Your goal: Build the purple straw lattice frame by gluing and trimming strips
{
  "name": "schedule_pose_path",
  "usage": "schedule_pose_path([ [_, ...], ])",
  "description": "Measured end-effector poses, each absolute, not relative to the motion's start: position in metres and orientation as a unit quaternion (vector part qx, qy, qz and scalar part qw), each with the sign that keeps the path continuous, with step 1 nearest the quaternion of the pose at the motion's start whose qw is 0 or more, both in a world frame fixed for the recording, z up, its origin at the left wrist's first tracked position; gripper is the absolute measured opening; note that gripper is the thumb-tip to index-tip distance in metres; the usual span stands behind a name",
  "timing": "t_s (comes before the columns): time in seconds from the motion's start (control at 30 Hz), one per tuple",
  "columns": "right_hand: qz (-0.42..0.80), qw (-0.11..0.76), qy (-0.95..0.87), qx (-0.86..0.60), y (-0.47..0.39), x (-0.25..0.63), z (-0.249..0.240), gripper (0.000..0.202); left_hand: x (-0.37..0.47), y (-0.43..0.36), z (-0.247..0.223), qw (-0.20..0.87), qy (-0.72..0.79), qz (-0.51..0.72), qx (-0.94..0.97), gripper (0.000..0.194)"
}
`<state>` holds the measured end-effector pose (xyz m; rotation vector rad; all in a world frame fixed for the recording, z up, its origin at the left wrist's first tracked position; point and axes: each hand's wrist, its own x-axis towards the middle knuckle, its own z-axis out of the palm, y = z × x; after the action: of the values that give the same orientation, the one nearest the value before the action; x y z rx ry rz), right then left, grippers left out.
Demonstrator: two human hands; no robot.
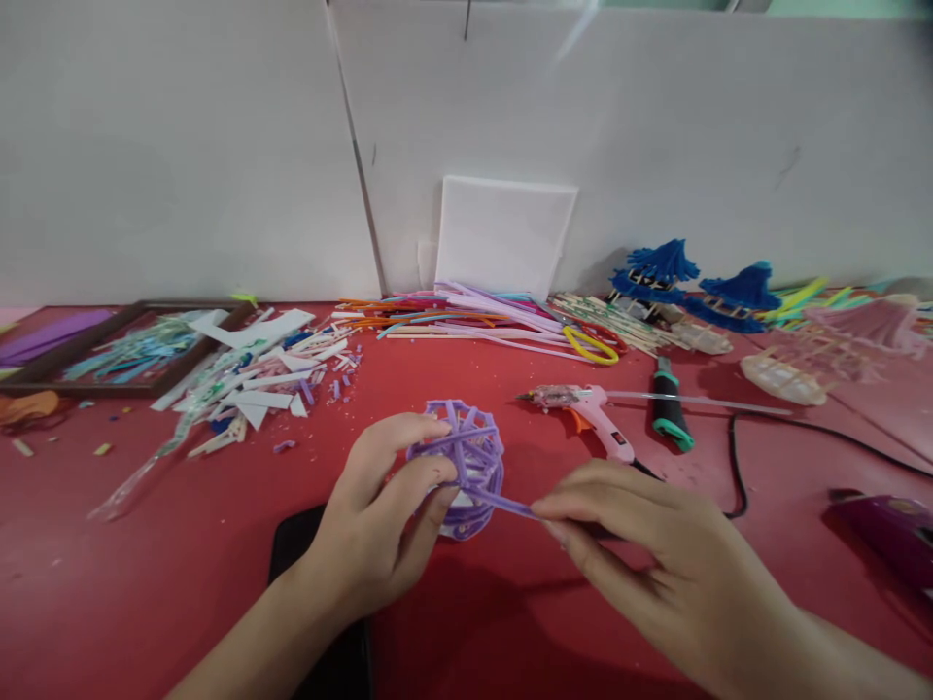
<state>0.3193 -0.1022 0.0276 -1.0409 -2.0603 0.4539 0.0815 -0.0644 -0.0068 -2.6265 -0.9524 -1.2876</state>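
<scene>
A round openwork piece built from purple pipe cleaners (477,452) is in the middle of the view, just above the red table. My left hand (386,506) grips it from the left, thumb and fingers closed on its side. One purple pipe cleaner strip (502,502) runs out from the piece to the right. Its far end is pinched between the thumb and fingers of my right hand (641,554). Some white material shows inside the piece; my left fingers hide part of its left side.
Right of the piece lie a pink glue gun (602,418) with a clear stick and a black-and-green cutter (669,413). Behind are yellow-handled scissors (590,345), loose pipe cleaners (466,313) and blue-roofed models (656,272). Paper scraps (262,379) lie left; a black phone (295,540) is under my left arm.
</scene>
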Motion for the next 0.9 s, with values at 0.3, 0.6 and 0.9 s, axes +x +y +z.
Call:
schedule_pose_path([
  [0.3, 0.167, 0.402, -0.820, -0.371, -0.098, 0.321, 0.028, 0.020, 0.078, -0.064, -0.005, 0.040, -0.304, -0.404, -0.862, 0.021],
  [0.6, 0.111, 0.431, -0.820, -0.360, -0.106, 0.311, 0.018, 0.022, 0.072, -0.065, 0.000, 0.048, -0.292, -0.404, -0.866, 0.029],
  [0.9, 0.077, 0.454, -0.824, -0.330, -0.107, 0.309, 0.009, 0.021, 0.074, -0.080, 0.000, 0.129, -0.378, -0.403, -0.824, 0.011],
])
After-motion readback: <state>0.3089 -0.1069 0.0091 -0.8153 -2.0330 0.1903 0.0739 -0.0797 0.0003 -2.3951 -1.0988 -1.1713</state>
